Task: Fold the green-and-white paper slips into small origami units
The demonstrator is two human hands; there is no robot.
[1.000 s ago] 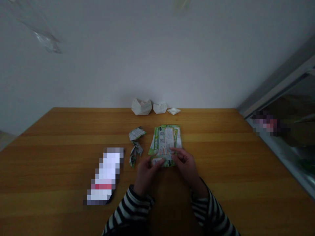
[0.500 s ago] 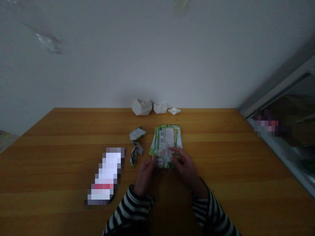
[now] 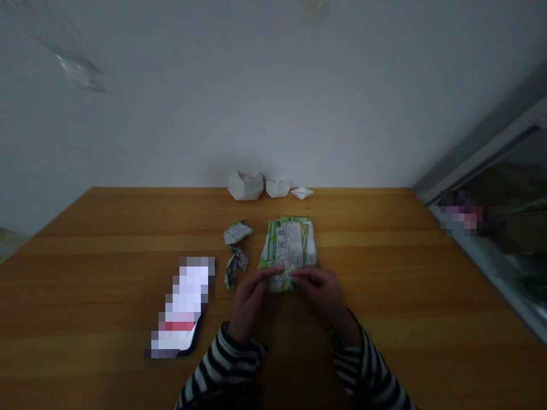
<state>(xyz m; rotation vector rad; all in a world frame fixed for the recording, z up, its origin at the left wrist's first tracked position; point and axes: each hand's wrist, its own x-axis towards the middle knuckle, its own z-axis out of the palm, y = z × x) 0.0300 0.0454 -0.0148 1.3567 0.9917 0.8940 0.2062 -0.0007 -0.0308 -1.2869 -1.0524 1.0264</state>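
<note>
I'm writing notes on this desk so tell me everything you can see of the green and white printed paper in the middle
The printed paper looks like several thin sheets, loosely stacked and slightly fanned, lying flat on the wooden table. The top shows green borders, dense small text, too small to read, and square codes towards the left. The fingers of the left hand and right hand meet over its near end, partly hiding it; they seem to touch it.

Stack of printed leaflets [image 3: 293, 242], green and white, bearing dense text and two square codes. The sheets lie flat on the wooden surface [image 3: 376, 256], overlapping and slightly fanned, with edges misaligned; the near end is partly hidden.
</note>
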